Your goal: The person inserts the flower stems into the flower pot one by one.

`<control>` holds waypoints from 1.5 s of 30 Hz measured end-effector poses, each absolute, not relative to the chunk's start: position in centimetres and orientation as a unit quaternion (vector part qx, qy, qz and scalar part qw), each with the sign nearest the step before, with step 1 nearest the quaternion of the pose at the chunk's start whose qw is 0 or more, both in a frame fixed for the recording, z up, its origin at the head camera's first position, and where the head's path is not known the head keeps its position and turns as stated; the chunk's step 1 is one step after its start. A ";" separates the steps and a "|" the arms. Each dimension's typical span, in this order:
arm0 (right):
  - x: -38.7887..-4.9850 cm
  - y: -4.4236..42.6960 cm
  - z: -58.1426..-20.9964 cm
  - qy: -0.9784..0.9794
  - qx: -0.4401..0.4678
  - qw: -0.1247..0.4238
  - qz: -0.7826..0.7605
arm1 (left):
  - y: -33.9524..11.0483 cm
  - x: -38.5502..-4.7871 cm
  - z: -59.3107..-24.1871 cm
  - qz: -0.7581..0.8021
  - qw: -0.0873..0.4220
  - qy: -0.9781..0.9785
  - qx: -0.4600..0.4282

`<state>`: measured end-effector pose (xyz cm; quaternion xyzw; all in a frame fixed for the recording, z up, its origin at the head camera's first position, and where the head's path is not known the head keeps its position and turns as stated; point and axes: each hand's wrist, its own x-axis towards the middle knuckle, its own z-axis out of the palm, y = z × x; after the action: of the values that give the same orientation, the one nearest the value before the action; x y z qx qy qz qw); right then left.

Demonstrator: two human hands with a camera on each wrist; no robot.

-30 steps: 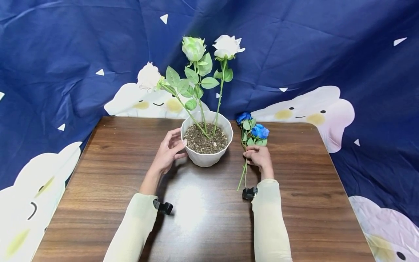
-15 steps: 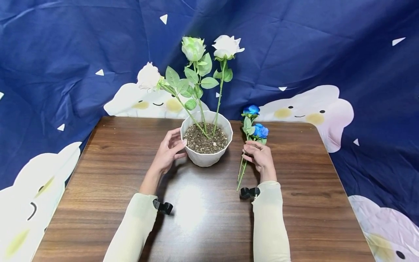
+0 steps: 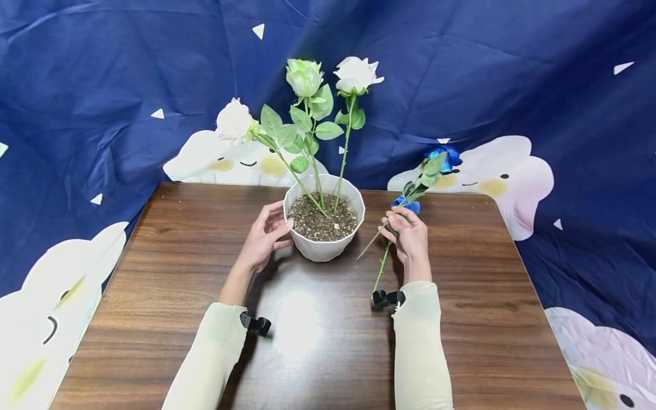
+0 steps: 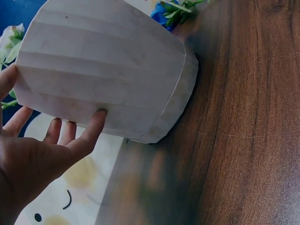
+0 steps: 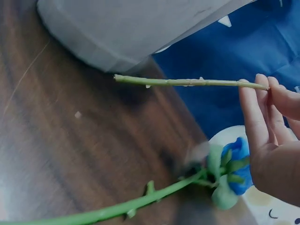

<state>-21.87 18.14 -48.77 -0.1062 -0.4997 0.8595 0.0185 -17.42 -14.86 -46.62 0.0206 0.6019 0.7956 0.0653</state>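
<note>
A white faceted flowerpot (image 3: 324,250) full of soil (image 3: 323,219) stands on the table, with three pale roses upright in it. My left hand (image 3: 262,239) holds the pot's left side, thumb at the rim; in the left wrist view its fingers touch the pot wall. To the pot's right, my right hand (image 3: 410,236) pinches the stem of a blue rose (image 3: 445,159), raised and tilted, bloom up and right. Its bare stem end (image 5: 140,80) points toward the pot in the right wrist view. A second blue rose (image 5: 236,164) lies on the table beneath that hand.
Among the potted blooms are a green-white rose (image 3: 304,77), a white rose (image 3: 357,75) and a left-leaning pale rose (image 3: 234,119). Behind the wooden table (image 3: 487,319) hangs a blue curtain (image 3: 461,68) with cloud prints. Each wrist bears a small black camera (image 3: 256,324).
My right hand has lifted one blue rose off the other and tilted it, bloom swinging right and stem end swinging left toward the pot. My left hand has stayed on the flowerpot.
</note>
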 end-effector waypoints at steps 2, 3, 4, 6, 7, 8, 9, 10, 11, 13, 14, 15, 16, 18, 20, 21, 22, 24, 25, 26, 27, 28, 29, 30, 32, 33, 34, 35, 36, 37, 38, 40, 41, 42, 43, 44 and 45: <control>-21.9 18.1 -48.1 -0.492 -0.099 0.026 0.865 | -14.9 -17.4 -46.6 0.795 0.066 0.603 0.020; -22.0 18.1 -47.7 -0.487 -0.095 0.030 0.868 | -14.9 -17.4 -46.6 0.795 0.066 0.602 0.020; -22.0 18.1 -47.4 -0.483 -0.093 0.035 0.870 | -14.9 -17.4 -46.6 0.795 0.066 0.602 0.020; -22.1 18.0 -46.7 -0.477 -0.087 0.046 0.874 | -14.9 -17.3 -46.6 0.795 0.066 0.602 0.020; -22.2 18.0 -46.4 -0.474 -0.083 0.051 0.875 | -14.9 -17.3 -46.6 0.796 0.066 0.602 0.020; -22.2 18.0 -46.1 -0.471 -0.079 0.056 0.877 | -14.9 -17.3 -46.6 0.796 0.065 0.601 0.020; -22.2 17.9 -45.8 -0.470 -0.074 0.061 0.877 | -14.9 -17.3 -46.6 0.796 0.064 0.602 0.019; -22.3 17.9 -45.5 -0.470 -0.070 0.065 0.878 | -14.9 -17.3 -46.6 0.795 0.063 0.603 0.019; -22.3 17.9 -45.3 -0.467 -0.067 0.067 0.879 | -14.9 -17.4 -46.6 0.795 0.063 0.603 0.020; -22.4 17.9 -44.8 -0.465 -0.062 0.072 0.880 | -14.9 -17.4 -46.6 0.795 0.063 0.603 0.021; -22.3 17.9 -44.6 -0.463 -0.060 0.074 0.881 | -14.9 -17.4 -46.6 0.795 0.063 0.603 0.021; -22.4 17.9 -44.4 -0.461 -0.059 0.075 0.882 | -14.9 -17.4 -46.6 0.795 0.064 0.603 0.021; -22.4 17.9 -44.3 -0.461 -0.058 0.076 0.882 | -14.9 -17.4 -46.6 0.795 0.065 0.603 0.022; -22.4 17.9 -43.9 -0.463 -0.056 0.077 0.881 | -14.8 -17.4 -46.7 0.795 0.066 0.603 0.022; -22.4 17.9 -43.6 -0.464 -0.052 0.077 0.881 | -14.8 -17.4 -46.7 0.795 0.066 0.603 0.021; -22.5 17.8 -43.4 -0.460 -0.051 0.075 0.883 | -14.8 -17.4 -46.7 0.795 0.066 0.603 0.021; -22.5 17.8 -43.2 -0.458 -0.050 0.075 0.884 | -14.8 -17.4 -46.8 0.795 0.066 0.603 0.021; -22.6 17.7 -42.9 -0.453 -0.046 0.075 0.887 | -14.8 -17.5 -46.8 0.795 0.066 0.603 0.019; -22.6 17.7 -42.7 -0.451 -0.043 0.075 0.888 | -14.8 -17.5 -46.8 0.795 0.065 0.603 0.019; -22.7 17.6 -42.5 -0.447 -0.040 0.076 0.890 | -14.8 -17.5 -46.8 0.795 0.065 0.603 0.019; -22.8 17.6 -42.3 -0.444 -0.036 0.078 0.892 | -14.8 -17.5 -46.8 0.795 0.064 0.604 0.019; -22.9 17.5 -42.0 -0.444 -0.033 0.082 0.892 | -14.8 -17.5 -46.8 0.794 0.064 0.604 0.018; -23.0 17.4 -41.8 -0.443 -0.029 0.087 0.892 | -14.8 -17.5 -46.8 0.794 0.063 0.604 0.018; -23.0 17.3 -41.6 -0.440 -0.025 0.092 0.893 | -14.8 -17.5 -46.8 0.794 0.062 0.604 0.018; -23.1 17.1 -41.3 -0.433 -0.024 0.106 0.895 | -14.8 -17.5 -46.8 0.795 0.062 0.603 0.018; -23.2 17.0 -41.1 -0.431 -0.023 0.115 0.895 | -14.8 -17.6 -46.8 0.795 0.061 0.603 0.018; -23.3 16.9 -40.9 -0.427 -0.022 0.122 0.896 | -14.8 -17.6 -46.8 0.795 0.061 0.603 0.018; -23.3 16.9 -40.7 -0.423 -0.021 0.130 0.896 | -14.8 -17.6 -46.8 0.796 0.061 0.602 0.019; -23.4 16.9 -40.6 -0.418 -0.023 0.137 0.898 | -14.8 -17.6 -46.8 0.796 0.061 0.602 0.019; -23.4 16.9 -40.4 -0.413 -0.026 0.142 0.899 | -14.8 -17.6 -46.8 0.795 0.061 0.603 0.019; -23.5 16.9 -40.2 -0.409 -0.026 0.147 0.900 | -14.7 -17.6 -46.8 0.795 0.061 0.604 0.020; -23.6 17.0 -39.9 -0.399 -0.025 0.154 0.904 | -14.7 -17.5 -46.8 0.796 0.061 0.602 0.019; -23.6 17.0 -39.8 -0.392 -0.025 0.158 0.906 | -14.7 -17.5 -46.8 0.795 0.061 0.603 0.018; -23.6 17.0 -39.6 -0.387 -0.024 0.163 0.907 | -14.7 -17.5 -46.8 0.796 0.061 0.603 0.018; -23.7 16.9 -39.4 -0.382 -0.022 0.168 0.908 | -14.7 -17.5 -46.8 0.796 0.061 0.602 0.017; -23.7 16.8 -39.3 -0.382 -0.018 0.173 0.908 | -14.7 -17.5 -46.8 0.796 0.061 0.602 0.017; -23.7 16.7 -39.2 -0.378 -0.016 0.176 0.909 | -14.7 -17.5 -46.8 0.797 0.060 0.601 0.017</control>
<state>-23.71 16.72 -39.18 -0.0160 -0.3779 0.9089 0.1756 -17.49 -14.74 -46.77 0.0167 0.6007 0.7970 0.0605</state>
